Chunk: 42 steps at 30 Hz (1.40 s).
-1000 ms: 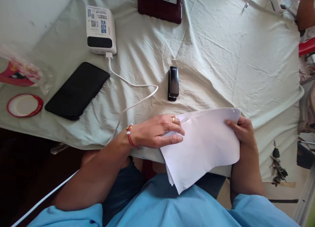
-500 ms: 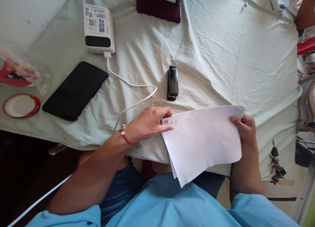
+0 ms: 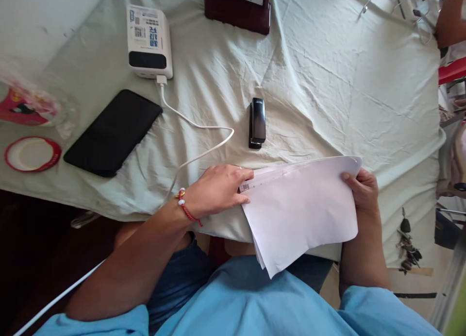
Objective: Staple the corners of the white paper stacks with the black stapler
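Observation:
Several white sheets of paper [image 3: 302, 210] are held loosely stacked above the table's near edge, their top edges slightly fanned. A small printed square code shows at the upper left corner. My right hand [image 3: 362, 188] grips the stack at its right side, thumb in front and fingers behind. At the left corner, my left hand [image 3: 222, 188] has its thumb and fingers around the sheets' edge; part of its fingertips is hidden. A black stapler [image 3: 258, 121] lies on the cloth just beyond the papers, apart from both hands.
On the cloth-covered table [image 3: 320, 83] lie a black tablet-like slab [image 3: 113, 132], a white charger box [image 3: 149, 42] with a white cable [image 3: 196, 126], a red-rimmed tape roll [image 3: 55, 156], a plastic bag [image 3: 29, 103], a dark red box [image 3: 236, 15] and keys [image 3: 408, 243]. Another person's arm [image 3: 451, 18] shows far right.
My left hand has shifted slightly down at the corner, its thumb lower. The sheets' top edges are fanned a little more. My right hand keeps its hold.

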Tool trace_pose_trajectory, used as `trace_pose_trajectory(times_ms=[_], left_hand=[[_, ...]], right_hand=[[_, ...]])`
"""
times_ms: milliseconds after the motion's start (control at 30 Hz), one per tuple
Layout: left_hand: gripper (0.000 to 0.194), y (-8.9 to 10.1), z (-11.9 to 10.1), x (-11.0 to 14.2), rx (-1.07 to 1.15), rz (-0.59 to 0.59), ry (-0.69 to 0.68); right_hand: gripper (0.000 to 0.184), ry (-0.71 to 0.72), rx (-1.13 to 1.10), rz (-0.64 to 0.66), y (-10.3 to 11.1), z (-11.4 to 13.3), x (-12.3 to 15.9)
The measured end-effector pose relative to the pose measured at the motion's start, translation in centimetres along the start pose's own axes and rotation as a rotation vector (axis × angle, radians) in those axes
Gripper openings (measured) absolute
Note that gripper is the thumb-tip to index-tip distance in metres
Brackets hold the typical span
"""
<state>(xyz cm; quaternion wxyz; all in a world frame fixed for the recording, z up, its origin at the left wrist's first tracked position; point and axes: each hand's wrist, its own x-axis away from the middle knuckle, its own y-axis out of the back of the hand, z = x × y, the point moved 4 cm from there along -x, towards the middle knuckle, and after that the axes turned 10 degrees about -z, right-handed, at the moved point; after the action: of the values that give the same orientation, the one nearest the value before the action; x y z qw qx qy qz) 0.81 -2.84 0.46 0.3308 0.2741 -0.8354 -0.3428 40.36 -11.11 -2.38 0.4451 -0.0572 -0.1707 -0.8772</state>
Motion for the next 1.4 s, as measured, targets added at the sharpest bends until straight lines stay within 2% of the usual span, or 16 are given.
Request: trace_pose_trajectory(times_ms=[100,300,567,633,733,800,933,1167,1400], left_hand=[[0.008,0.0,0.1,0.1,-0.039,-0.043,0.004],[0.036,-0.1,0.9,-0.2,0.197,-0.142,0.059],[0.036,0.1,1.9,-0.4,0.353,-0.243,0.069],[0.032,0.3,2.2,-0.3,0.347,-0.31,0.11],[0.014,0.3,2.5,-0.3,0.334,-0.394,0.177],[0.008,0.1,2.4,-0.4,0.339,-0.388,0.17],[0.01,-0.2,1.7,-0.6,0.269,-0.339,0.073],[0.028,-0.1,1.9,-0.9,0.232,-0.373,0.062],[0.03,-0.2,2.4,-0.9,0.247,-0.364,0.017]], right_hand=[[0.039,-0.001,0.009,-0.016,0.0,0.0,-0.1],[0.038,0.034,0.038,-0.011,0.1,-0.1,-0.4],[0.042,0.054,0.056,-0.004,0.4,-0.4,-1.0],[0.045,0.05,0.052,-0.02,0.4,-0.5,-1.1],[0.046,0.062,0.039,-0.035,0.5,-0.4,-1.1],[0.045,0.072,0.041,-0.028,0.5,-0.3,-1.1],[0.042,0.083,0.053,-0.024,0.4,-0.2,-1.0],[0.041,0.081,0.053,-0.012,0.5,-0.5,-1.2],[0.044,0.066,0.05,-0.02,0.5,-0.5,-1.3]])
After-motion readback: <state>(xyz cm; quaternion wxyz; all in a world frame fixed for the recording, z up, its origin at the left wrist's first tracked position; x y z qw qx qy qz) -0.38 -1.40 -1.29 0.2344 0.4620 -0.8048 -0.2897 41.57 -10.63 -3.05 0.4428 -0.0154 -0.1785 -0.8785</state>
